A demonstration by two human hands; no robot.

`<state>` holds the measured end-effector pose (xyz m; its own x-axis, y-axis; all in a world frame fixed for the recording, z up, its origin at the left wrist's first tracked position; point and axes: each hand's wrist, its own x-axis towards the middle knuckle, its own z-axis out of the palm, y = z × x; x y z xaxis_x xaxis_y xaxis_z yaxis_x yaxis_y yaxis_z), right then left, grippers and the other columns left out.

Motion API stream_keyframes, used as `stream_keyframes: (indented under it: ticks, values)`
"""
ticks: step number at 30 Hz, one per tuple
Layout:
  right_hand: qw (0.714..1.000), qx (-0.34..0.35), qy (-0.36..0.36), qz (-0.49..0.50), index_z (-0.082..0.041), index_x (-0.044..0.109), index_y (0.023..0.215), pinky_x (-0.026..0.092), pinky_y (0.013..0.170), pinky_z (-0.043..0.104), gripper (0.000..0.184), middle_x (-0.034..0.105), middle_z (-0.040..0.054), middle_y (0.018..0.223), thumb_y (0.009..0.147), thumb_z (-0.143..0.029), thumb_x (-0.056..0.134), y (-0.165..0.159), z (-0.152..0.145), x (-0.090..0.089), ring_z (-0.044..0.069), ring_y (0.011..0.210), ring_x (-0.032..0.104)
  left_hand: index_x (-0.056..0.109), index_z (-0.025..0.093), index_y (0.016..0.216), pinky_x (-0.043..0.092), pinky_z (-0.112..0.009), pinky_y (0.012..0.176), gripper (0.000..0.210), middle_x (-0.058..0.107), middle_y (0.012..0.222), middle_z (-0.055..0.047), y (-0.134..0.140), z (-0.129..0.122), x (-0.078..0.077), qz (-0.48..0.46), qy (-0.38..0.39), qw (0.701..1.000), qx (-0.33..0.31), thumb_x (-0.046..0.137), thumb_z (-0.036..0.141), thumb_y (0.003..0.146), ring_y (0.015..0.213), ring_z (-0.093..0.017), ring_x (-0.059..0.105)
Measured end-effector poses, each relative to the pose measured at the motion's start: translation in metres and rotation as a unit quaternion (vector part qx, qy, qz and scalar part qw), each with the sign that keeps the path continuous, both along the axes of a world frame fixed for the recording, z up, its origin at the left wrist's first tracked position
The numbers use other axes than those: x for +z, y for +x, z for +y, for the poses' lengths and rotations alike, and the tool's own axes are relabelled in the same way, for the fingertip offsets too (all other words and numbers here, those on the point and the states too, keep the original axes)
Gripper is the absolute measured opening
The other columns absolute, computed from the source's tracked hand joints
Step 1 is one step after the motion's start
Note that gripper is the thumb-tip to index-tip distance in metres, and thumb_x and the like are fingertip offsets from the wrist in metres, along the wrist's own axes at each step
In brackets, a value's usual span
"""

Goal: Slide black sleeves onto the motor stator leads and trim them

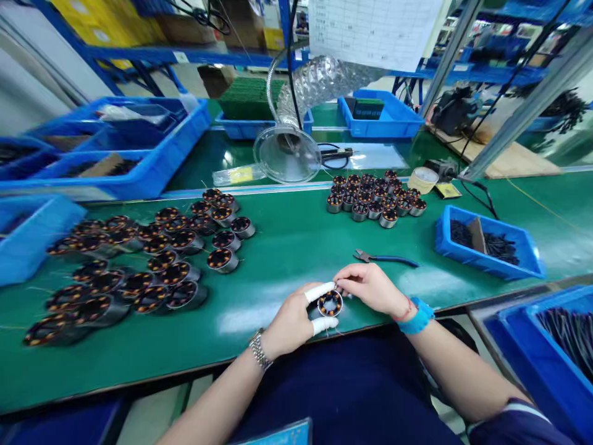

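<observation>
Near: left hand (293,320) grips the coil ring (338,304) between my covered thumb and finger, by the bench's (282,253) near edge; resting or lifted, can't tell. Right hand (373,289) pinched at its rim, probably working wire; contents hidden. Calls for steady hold. Beyond: cutters (391,258). Far shelf (241,60) blurred.

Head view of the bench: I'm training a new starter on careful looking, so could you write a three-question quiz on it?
1. Multiple choice: which hand wears white finger covers? A) right B) left C) both
2. True or false: the pliers lie inside a blue tray.
3. Fill the gap: the left hand holds a ____ between finger and thumb.

Key: 1. B. 2. False; the pliers lie on the green bench top. 3. Coil ring.
</observation>
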<state>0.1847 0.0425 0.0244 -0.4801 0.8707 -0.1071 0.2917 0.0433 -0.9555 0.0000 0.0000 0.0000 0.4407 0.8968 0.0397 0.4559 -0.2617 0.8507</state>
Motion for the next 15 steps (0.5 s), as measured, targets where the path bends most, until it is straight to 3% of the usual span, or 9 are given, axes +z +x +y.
stream_keyframes:
  ticks: [3,6,9,11,13,15]
  values:
    - [1.000,-0.003,0.014,-0.015,-0.014,0.065,0.080,0.047,0.058,0.022,0.015,0.064,0.0012,0.069,0.077,-0.022,0.052,-0.001,-0.001,0.001,0.010,0.059,0.057,0.051,0.025,0.117,0.042,-0.035,0.091,0.053,0.058,0.113,-0.004,-0.001,-0.002,0.001,-0.003,0.000,1.000,0.001,0.070,0.029,0.068,0.102,-0.020,0.054]
    - [0.990,0.007,0.130,-0.056,-0.015,0.064,0.079,0.047,0.063,0.023,0.014,0.065,0.0024,0.073,0.079,-0.019,0.050,-0.001,-0.001,-0.003,0.011,0.065,0.058,0.051,0.025,0.117,0.042,-0.035,0.091,0.054,0.058,0.112,-0.004,-0.001,-0.003,0.002,-0.001,0.003,1.000,-0.001,0.070,0.029,0.068,0.102,-0.020,0.054]
    - [0.937,0.058,0.326,-0.115,-0.014,0.062,0.082,0.047,0.073,0.028,0.019,0.064,0.0081,0.084,0.083,-0.017,0.044,0.000,0.000,-0.012,0.015,0.079,0.058,0.052,0.024,0.116,0.043,-0.035,0.090,0.052,0.059,0.110,-0.004,-0.001,-0.001,0.002,0.003,0.010,1.000,-0.003,0.070,0.029,0.067,0.101,-0.021,0.055]
    - [0.894,0.110,0.410,-0.146,-0.013,0.061,0.084,0.047,0.077,0.032,0.022,0.064,0.0116,0.088,0.086,-0.018,0.039,0.002,0.001,-0.018,0.017,0.083,0.057,0.052,0.023,0.115,0.043,-0.036,0.090,0.051,0.059,0.110,-0.005,-0.001,-0.001,0.002,0.005,0.012,1.000,-0.004,0.070,0.030,0.068,0.101,-0.021,0.055]
    - [0.888,0.129,0.418,-0.143,-0.013,0.060,0.087,0.047,0.078,0.033,0.023,0.063,0.0121,0.090,0.087,-0.018,0.038,0.004,0.002,-0.019,0.017,0.085,0.057,0.050,0.021,0.116,0.041,-0.037,0.092,0.053,0.058,0.113,-0.006,0.000,-0.001,0.002,0.010,0.008,1.000,0.007,0.070,0.030,0.067,0.103,-0.022,0.054]
    - [0.925,0.097,0.351,-0.108,-0.013,0.059,0.091,0.047,0.078,0.031,0.020,0.063,0.0103,0.091,0.086,-0.019,0.040,0.005,0.004,-0.015,0.016,0.085,0.057,0.045,0.020,0.119,0.041,-0.038,0.094,0.059,0.058,0.115,-0.008,0.001,-0.002,0.003,0.013,-0.006,1.000,0.027,0.071,0.029,0.066,0.106,-0.023,0.054]
